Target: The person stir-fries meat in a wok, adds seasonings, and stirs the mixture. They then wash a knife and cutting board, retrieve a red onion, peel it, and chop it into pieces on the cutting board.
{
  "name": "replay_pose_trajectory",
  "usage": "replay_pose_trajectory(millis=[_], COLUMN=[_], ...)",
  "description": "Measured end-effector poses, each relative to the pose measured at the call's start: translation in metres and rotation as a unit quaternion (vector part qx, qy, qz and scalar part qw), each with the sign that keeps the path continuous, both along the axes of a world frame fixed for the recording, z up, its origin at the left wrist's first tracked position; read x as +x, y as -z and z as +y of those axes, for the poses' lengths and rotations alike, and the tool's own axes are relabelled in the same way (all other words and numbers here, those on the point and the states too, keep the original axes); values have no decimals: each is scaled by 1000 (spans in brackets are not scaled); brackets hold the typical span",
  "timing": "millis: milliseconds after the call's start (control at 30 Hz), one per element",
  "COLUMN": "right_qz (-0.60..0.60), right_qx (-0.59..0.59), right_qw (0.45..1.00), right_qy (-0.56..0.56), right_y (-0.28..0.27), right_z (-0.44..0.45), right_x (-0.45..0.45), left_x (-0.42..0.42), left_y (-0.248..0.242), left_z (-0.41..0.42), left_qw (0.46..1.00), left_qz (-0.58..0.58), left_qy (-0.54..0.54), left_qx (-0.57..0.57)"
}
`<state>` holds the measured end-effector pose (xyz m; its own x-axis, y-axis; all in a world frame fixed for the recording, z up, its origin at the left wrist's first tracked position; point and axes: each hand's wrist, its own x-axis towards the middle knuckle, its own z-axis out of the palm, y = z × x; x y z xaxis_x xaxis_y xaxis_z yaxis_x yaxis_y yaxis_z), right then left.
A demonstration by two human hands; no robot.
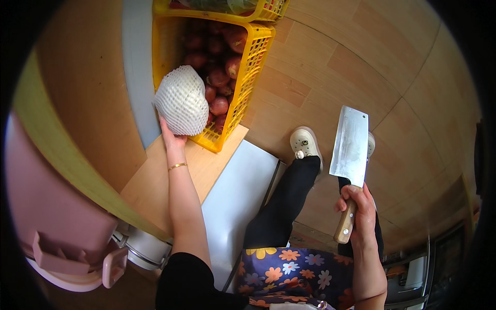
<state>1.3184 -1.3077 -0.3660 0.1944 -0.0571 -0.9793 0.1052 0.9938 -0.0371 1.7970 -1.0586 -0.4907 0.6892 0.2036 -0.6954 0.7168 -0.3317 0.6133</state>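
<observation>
My right hand [358, 207] grips a cleaver [349, 143] by its riveted wooden handle, the broad steel blade pointing away from me over the floor. To the left, my left hand [174, 133] holds a round object in a white foam net sleeve [182, 101]; the sleeve hides what is inside. This bundle is at the near end of a yellow plastic crate [254, 58], overlapping its rim. Red onions [219, 105] fill much of the crate beyond it. Most of my left fingers are hidden beneath the bundle.
A second yellow crate [267, 11] adjoins the far end. Under my left forearm is a light wooden board [217, 162] beside a white surface [240, 170]. A pink plastic container [66, 193] stands at left. Wood-patterned flooring [310, 69] extends right, and a rack [416, 271] occupies the lower right.
</observation>
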Motion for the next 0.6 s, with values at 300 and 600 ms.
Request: replay_pose_trajectory(millis=[300,600], right_qz=[-2,-6], right_qx=[-6,-9], right_qw=[1000,1000], right_qy=[-9,-14], right_y=[0,1], right_z=[2,8], right_x=[5,0], left_x=[-16,-38], left_y=[9,35], left_z=[-41,-31], left_qw=[984,959], left_qz=[-35,-70], left_qy=[45,10], left_qx=[-171,-275])
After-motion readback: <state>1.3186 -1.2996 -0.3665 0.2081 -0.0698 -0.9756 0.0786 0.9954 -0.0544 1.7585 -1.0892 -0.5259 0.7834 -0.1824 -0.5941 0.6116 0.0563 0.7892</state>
